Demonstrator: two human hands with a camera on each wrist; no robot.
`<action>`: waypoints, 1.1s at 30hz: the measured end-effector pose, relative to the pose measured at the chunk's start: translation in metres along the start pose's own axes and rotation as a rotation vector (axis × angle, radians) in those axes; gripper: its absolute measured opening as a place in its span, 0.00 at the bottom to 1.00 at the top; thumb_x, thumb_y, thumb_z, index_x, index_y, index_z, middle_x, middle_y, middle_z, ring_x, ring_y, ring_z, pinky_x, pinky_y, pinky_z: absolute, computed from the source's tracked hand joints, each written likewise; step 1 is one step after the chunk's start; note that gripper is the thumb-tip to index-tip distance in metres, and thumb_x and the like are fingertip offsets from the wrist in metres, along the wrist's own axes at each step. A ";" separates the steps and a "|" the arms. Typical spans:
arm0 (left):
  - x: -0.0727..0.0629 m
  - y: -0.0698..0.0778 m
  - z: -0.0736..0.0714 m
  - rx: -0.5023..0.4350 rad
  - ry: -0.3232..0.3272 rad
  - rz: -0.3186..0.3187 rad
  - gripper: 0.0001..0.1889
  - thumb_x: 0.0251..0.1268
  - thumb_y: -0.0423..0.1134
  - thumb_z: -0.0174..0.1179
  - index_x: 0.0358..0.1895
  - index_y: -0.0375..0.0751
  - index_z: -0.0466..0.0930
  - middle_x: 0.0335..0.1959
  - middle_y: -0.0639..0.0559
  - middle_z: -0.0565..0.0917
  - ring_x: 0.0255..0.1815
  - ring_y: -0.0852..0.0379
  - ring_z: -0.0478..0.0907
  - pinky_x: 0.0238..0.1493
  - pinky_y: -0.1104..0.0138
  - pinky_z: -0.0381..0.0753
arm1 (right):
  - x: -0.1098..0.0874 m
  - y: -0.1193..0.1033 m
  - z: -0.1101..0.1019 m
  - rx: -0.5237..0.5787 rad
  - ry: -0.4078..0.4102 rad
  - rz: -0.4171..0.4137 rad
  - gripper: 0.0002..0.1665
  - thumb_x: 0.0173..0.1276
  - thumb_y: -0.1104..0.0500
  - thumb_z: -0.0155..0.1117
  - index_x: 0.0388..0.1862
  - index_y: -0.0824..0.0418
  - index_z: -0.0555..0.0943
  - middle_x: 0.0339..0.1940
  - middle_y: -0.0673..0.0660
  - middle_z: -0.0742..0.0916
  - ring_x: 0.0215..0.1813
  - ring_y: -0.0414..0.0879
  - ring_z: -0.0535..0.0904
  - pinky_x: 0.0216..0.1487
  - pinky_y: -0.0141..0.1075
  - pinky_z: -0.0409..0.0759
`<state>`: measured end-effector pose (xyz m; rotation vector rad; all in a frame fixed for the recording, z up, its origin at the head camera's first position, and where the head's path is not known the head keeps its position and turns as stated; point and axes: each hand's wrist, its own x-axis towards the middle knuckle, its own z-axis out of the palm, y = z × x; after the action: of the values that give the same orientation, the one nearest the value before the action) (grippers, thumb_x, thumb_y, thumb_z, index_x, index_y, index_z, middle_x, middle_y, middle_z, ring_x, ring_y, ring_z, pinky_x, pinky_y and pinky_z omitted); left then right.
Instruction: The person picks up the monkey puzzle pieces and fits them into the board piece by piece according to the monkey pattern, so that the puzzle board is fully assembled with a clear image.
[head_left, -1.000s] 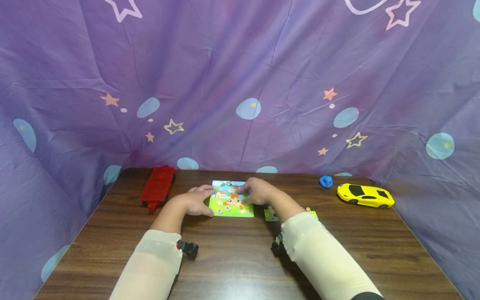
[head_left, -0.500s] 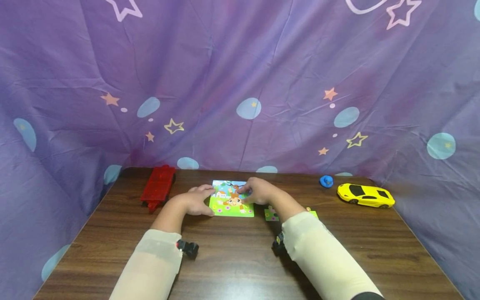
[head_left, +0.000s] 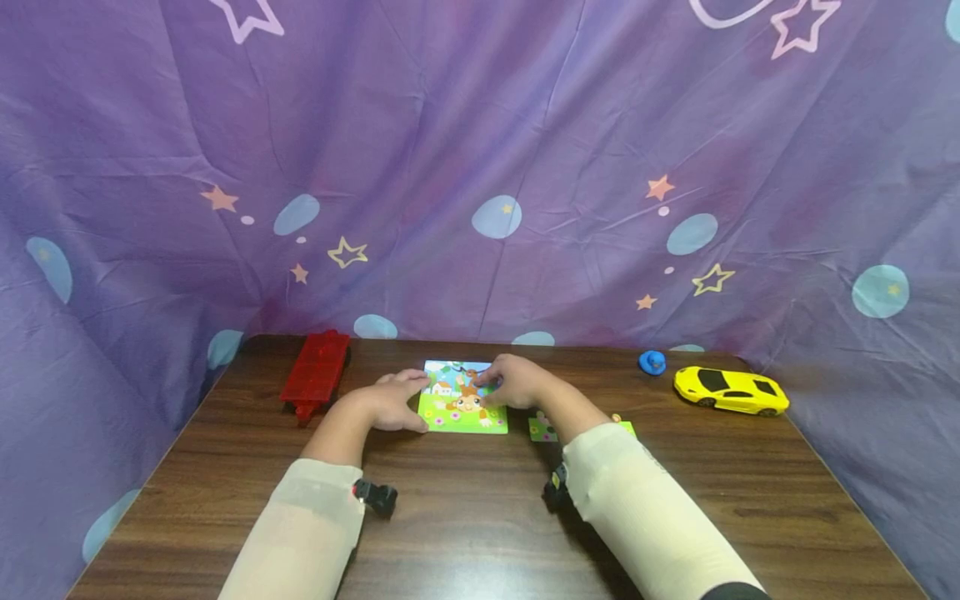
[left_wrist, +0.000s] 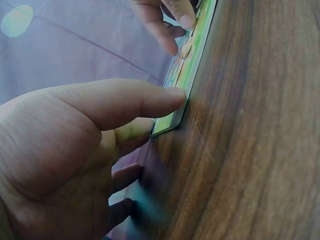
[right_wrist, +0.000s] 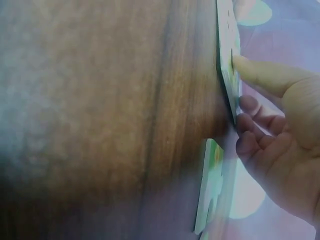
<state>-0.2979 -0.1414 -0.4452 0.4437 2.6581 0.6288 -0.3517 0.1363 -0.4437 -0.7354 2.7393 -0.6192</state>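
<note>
A jigsaw puzzle point(head_left: 461, 417) with a cartoon monkey lies flat on the table in a shallow board. My left hand point(head_left: 392, 403) holds its left side, the thumb point(left_wrist: 165, 101) at the near corner and the index finger farther back; other fingertips come down beside the board. On the right half of the picture, my right hand point(head_left: 517, 383) pinches at a puzzle piece with thumb point(right_wrist: 255, 70) and index finger, its other fingers curled by the board's right edge. That piece is mostly hidden under the hand. Loose puzzle pieces point(right_wrist: 210, 185) lie right of the board, partly behind my right forearm.
A red toy wagon base point(head_left: 317, 375) stands at the back left of the wooden table point(head_left: 465, 517). At the back right are a small blue toy hat point(head_left: 652, 362) and a yellow toy car point(head_left: 731, 392). A purple curtain point(head_left: 420, 167) hangs behind the table.
</note>
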 end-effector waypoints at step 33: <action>0.000 0.000 0.000 -0.013 -0.011 -0.026 0.49 0.62 0.53 0.72 0.86 0.51 0.60 0.89 0.52 0.54 0.90 0.40 0.49 0.84 0.35 0.58 | -0.099 0.055 -0.027 0.275 0.008 0.080 0.36 0.64 0.55 0.82 0.70 0.64 0.82 0.56 0.61 0.90 0.42 0.48 0.85 0.44 0.42 0.88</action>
<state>-0.2979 -0.1418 -0.4452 0.4069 2.6432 0.6334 -0.2998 0.2398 -0.4338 -0.5569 2.6002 -0.9567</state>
